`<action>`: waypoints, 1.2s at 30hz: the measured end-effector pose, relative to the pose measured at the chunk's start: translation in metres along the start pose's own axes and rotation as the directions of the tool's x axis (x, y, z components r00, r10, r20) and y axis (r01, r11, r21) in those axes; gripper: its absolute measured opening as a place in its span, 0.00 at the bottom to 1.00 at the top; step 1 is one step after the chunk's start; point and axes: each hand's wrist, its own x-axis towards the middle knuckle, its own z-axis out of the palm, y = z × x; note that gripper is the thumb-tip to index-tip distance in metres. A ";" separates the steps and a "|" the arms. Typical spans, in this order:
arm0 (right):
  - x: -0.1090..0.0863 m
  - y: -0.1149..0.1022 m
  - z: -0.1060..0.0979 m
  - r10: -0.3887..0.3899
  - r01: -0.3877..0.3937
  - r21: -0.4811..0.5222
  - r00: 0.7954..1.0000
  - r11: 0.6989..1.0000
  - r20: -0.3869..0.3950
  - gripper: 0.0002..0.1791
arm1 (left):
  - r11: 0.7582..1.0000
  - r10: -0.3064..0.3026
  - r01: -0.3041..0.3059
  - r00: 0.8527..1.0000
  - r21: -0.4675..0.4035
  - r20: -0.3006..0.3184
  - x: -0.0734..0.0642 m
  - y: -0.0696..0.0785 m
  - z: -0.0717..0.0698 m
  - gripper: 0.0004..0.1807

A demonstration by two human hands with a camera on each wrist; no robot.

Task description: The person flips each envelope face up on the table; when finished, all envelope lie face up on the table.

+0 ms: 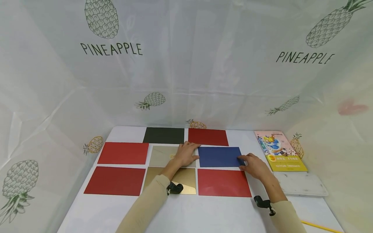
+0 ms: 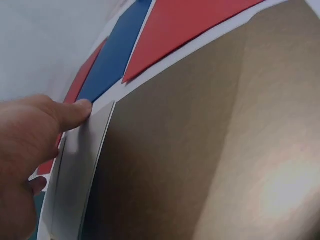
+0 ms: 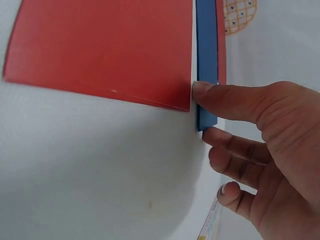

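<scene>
A flat blue card (image 1: 219, 157) lies between my two hands in a grid of cards. My left hand (image 1: 184, 154) is over the beige card (image 1: 158, 156), its fingertips at the blue card's left edge. In the left wrist view the thumb (image 2: 77, 112) stretches to the gap beside the blue card (image 2: 112, 60). At the blue card's right end is my right hand (image 1: 255, 165). In the right wrist view its thumb (image 3: 205, 91) touches the near edge of the blue card (image 3: 207, 45), while a finger rests at its side edge; neither wraps round it.
Red cards (image 1: 123, 153) lie left, with another red card (image 1: 223, 183) in front of the blue one. A gold card (image 1: 186, 181) is beneath the left forearm. Behind are a dark green card (image 1: 164, 135) and a red card (image 1: 207, 137). A book (image 1: 280, 150), white slab (image 1: 301, 183) and yellow stick (image 1: 319, 227) lie right.
</scene>
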 end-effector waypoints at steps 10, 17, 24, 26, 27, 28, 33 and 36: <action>0.000 0.002 0.004 0.007 -0.007 0.030 1.000 1.000 0.004 0.30 | 0.978 -0.081 0.060 0.991 -0.198 -0.104 -0.002 0.005 0.006 0.29; 0.001 0.005 0.006 0.004 -0.004 0.023 1.000 1.000 -0.016 0.29 | 0.944 -0.129 0.051 0.967 -0.327 -0.219 0.001 0.008 0.005 0.23; 0.002 0.006 0.005 0.021 -0.020 0.051 1.000 0.999 -0.014 0.28 | 0.926 -0.147 0.027 0.945 -0.378 -0.294 0.001 0.010 0.002 0.17; 0.003 0.006 0.004 0.025 -0.024 0.056 1.000 0.998 -0.012 0.28 | 0.929 -0.139 0.019 0.943 -0.368 -0.301 0.001 0.010 0.002 0.17; 0.003 0.006 0.004 0.027 -0.026 0.058 1.000 0.998 -0.012 0.28 | 0.932 -0.134 0.015 0.943 -0.363 -0.305 0.002 0.010 0.002 0.17; 0.003 0.006 0.004 0.028 -0.027 0.060 1.000 0.998 -0.010 0.28 | 0.934 -0.126 0.007 0.942 -0.356 -0.311 0.002 0.010 0.002 0.17; 0.005 0.006 0.005 0.031 -0.031 0.060 0.999 0.998 -0.008 0.27 | 0.946 -0.097 -0.018 0.937 -0.323 -0.336 0.001 0.011 0.003 0.16; 0.006 0.007 0.005 0.034 -0.033 0.060 0.999 0.998 -0.005 0.27 | 0.957 -0.102 -0.006 0.930 -0.291 -0.353 0.000 0.011 0.004 0.16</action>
